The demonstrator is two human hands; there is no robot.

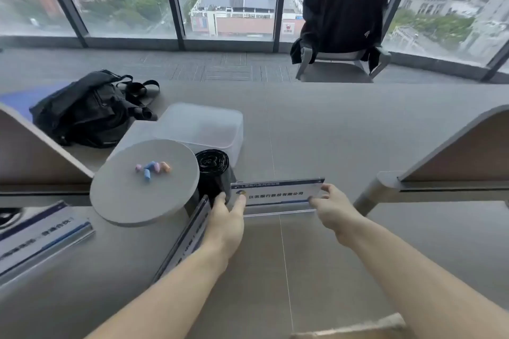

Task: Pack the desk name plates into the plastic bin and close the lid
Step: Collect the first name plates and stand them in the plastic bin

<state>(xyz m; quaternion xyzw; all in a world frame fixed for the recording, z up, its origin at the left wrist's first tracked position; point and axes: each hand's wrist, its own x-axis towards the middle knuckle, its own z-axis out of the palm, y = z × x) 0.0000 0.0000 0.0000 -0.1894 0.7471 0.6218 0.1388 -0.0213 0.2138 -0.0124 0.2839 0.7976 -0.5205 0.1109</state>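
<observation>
Two hands meet on one upright name plate (278, 195) at the desk's (358, 151) centre: the left hand (225, 217) pinches its left end, the right hand (333, 209) grips its right end. From that plate, a second name plate (187, 239) leans at 8 o'clock, a third (41, 242) lies further out at 9. The clear plastic bin (203, 126) stands at 11 o'clock, beyond a black bag roll (213, 173). A round grey disc (143, 181) carries small coloured pieces (153, 168).
</observation>
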